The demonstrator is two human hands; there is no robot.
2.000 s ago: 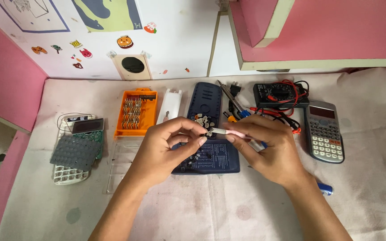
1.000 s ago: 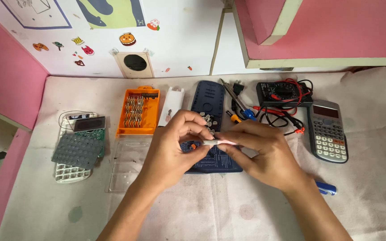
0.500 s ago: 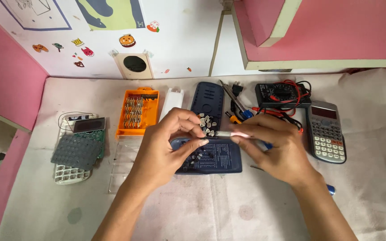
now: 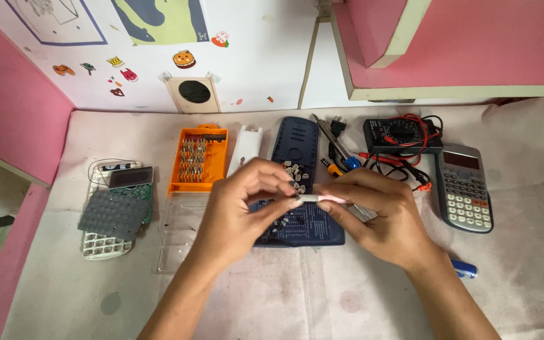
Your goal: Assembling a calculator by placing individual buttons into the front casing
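1. Far left on the white cloth (image 4: 524, 264): a taken-apart calculator (image 4: 116, 208), with grey rubber keypad sheet lying over a green circuit board and a white key frame below it.
2. Right of it, a clear plastic lid (image 4: 181, 230), flat on the cloth, touching the near edge of the orange bit set (image 4: 198, 160), whose rows of metal bits show.
3. White plastic cover (image 4: 245, 146) just right of the orange set, far side of the left hand.
4. Left hand (image 4: 237, 217), fingers together, pinched on the metal tip end of the small pink screwdriver (image 4: 325, 199).
5. Pink screwdriver lies level between both hands, above the dark blue calculator shell (image 4: 300, 141); small loose grey keys (image 4: 294, 171) sit on the shell. The hands hide the shell's middle.
6. Right hand (image 4: 382, 217), fingers closed around the screwdriver's handle end.
7. Far of the right hand: soldering iron (image 4: 335, 145) with blue grip, then black multimeter (image 4: 401, 133) with red and black leads.
8. Grey scientific calculator (image 4: 466, 187) right of the leads, intact.
9. Blue pen end (image 4: 464, 269) sticks out near the right wrist; the rest is hidden by the forearm.
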